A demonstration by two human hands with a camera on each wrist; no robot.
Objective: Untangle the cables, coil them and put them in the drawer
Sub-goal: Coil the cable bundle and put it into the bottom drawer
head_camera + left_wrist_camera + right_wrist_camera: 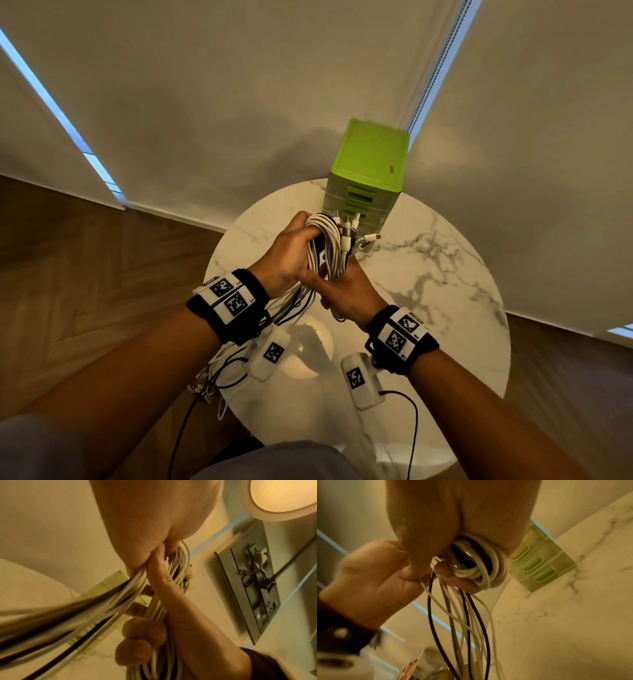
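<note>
In the middle of the head view, the left hand (pixel 286 255) has its fingers curled around the top of a bundle of white and black cables (pixel 327 246), and the right hand (pixel 346 289) closes its fingers around the lower part of the same bundle. Loose cable ends hang down toward the lower left of the frame, over the edge of the round marble table (pixel 428 274). The green drawer unit (pixel 368 164) stands on the table just above the hands, with its drawers closed.

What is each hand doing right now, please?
Left hand: closed round the coil of cables.
Right hand: closed round the lower part of the same coil.
</note>
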